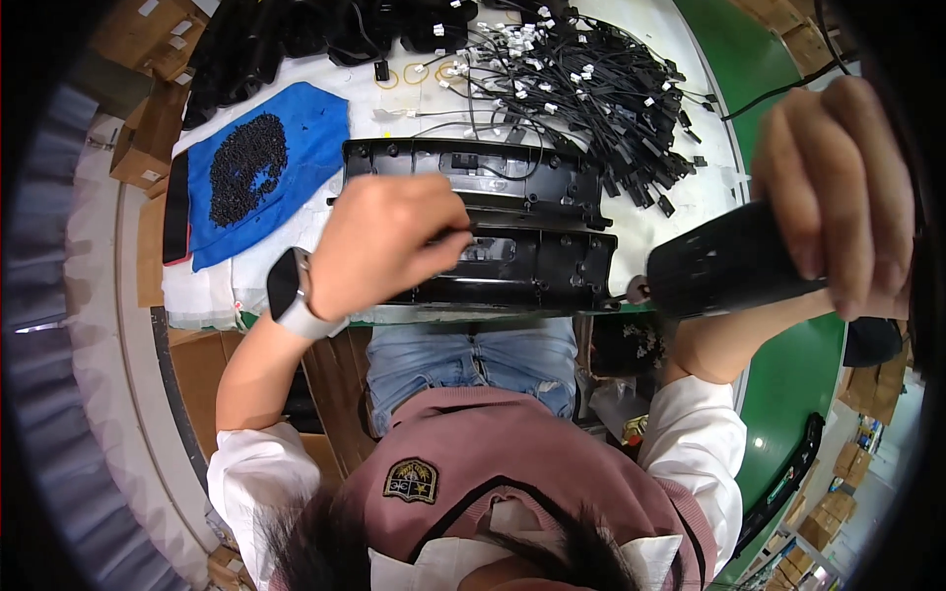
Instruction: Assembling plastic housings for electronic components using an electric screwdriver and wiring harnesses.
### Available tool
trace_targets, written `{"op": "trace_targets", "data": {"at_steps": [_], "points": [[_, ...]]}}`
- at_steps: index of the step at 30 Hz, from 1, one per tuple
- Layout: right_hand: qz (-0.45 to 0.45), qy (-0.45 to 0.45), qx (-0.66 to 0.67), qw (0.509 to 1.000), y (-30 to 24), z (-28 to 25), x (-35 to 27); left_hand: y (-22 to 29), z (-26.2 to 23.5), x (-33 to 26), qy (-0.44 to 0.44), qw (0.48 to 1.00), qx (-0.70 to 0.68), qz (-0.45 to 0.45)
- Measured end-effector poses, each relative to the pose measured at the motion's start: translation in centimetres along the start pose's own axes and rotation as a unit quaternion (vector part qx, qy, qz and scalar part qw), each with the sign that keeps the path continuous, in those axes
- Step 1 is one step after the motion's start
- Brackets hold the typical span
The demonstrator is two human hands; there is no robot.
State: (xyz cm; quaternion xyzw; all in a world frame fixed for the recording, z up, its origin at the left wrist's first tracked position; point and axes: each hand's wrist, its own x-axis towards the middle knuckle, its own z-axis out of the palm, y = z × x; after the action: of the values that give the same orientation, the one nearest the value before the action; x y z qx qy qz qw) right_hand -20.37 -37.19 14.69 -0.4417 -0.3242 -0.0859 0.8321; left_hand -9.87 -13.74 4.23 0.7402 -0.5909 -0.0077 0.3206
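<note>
Clamped around a black power screwdriver [724, 271], the right hand [838, 187] aims its bit beside the left hand [379, 241] pinching something small on the black plastic panel [512, 227], probably mid-fastening; next needs bit alignment.

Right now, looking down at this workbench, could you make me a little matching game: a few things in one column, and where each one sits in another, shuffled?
Things:
1. heap of small black parts
2. black cables with white tags
3. black power tool
4. black plastic panel

Places:
A. gripped in the right hand
B. on the blue cloth
C. under the left hand, at the table's near edge
D. piled at the far side of the table

Pairs: 1-B, 2-D, 3-A, 4-C
</note>
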Motion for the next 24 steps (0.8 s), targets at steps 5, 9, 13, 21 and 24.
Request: {"op": "trace_targets", "data": {"at_steps": [5, 9, 13, 21, 24], "points": [[0.02, -0.018, 0.003, 1.0, 1.1, 0.1, 0.9, 0.8, 2.0, -0.7, -0.071, 0.991, 0.11, 0.028], [0.188, 0.028, 0.038, 0.981, 0.4, 0.3, 1.5, 0.2, 2.7, -1.1, -0.057, 0.993, 0.099, 0.018], [0.059, 0.187, 0.046, 0.98, 6.6, 1.9, 1.0, -0.3, 2.4, -1.3, -0.064, 0.997, 0.034, -0.022], [0.255, 0.348, -0.108, 0.896, 7.2, 3.4, 1.3, -0.5, 2.3, -1.9, -0.048, 0.997, -0.008, -0.064], [0.227, 0.315, -0.133, 0.912, 8.0, 2.8, 1.2, -0.4, 2.4, -1.9, -0.049, 0.997, -0.002, -0.063]]}}
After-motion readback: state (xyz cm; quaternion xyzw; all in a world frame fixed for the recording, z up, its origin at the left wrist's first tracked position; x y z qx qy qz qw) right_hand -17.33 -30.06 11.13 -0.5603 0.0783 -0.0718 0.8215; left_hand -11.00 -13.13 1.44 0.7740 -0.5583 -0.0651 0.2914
